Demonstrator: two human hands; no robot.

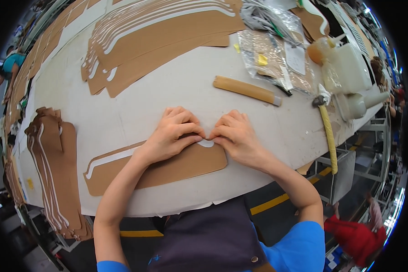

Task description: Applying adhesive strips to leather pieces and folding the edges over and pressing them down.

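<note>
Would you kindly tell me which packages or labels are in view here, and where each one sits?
Clear plastic bag: far right of the table, flat, crinkled, holding brown pieces.
Yellow label: small square on that bag.
White paper slip: rectangular, on the bag's right side.

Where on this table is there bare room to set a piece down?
Bare table lies between the hands' brown piece and the far stack, left of the brown stick. Crowded: the far-right bags and jugs, and the left-edge stack.
</note>
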